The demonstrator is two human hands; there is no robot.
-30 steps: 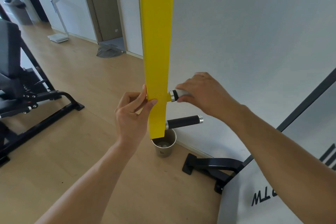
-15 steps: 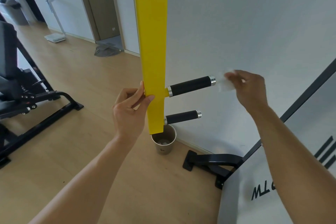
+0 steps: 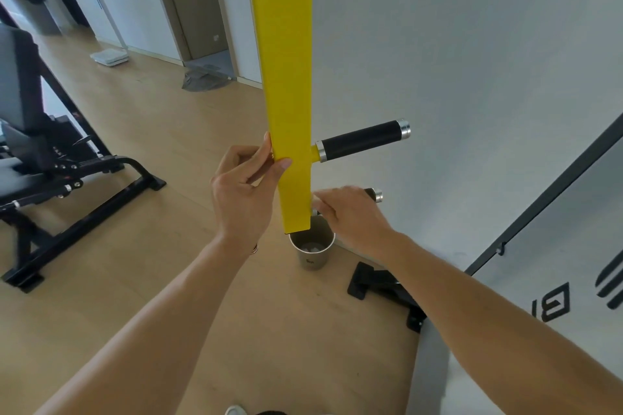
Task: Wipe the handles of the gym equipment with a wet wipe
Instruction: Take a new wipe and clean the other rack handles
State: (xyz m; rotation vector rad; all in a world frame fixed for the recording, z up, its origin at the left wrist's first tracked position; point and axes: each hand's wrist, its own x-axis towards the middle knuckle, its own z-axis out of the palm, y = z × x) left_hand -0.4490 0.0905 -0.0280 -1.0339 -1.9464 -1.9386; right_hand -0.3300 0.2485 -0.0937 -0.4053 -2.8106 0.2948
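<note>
A yellow bar hangs down the middle of the view with two black handles sticking out to its right. The upper handle is bare, with silver caps at both ends. My right hand is wrapped around the lower handle, whose silver-capped tip alone shows past my fingers. The wet wipe is hidden under that hand. My left hand grips the yellow bar's left edge between thumb and fingers, level with the upper handle.
A metal bin stands on the wooden floor just below the bar's end. A black machine foot lies right of it, below a white panel. A black bench machine fills the left side. A wall is close behind.
My right hand came off the upper handle's tip with the white wipe, dropped down and closed round the lower handle near the bar. My left hand stayed on the yellow bar.
</note>
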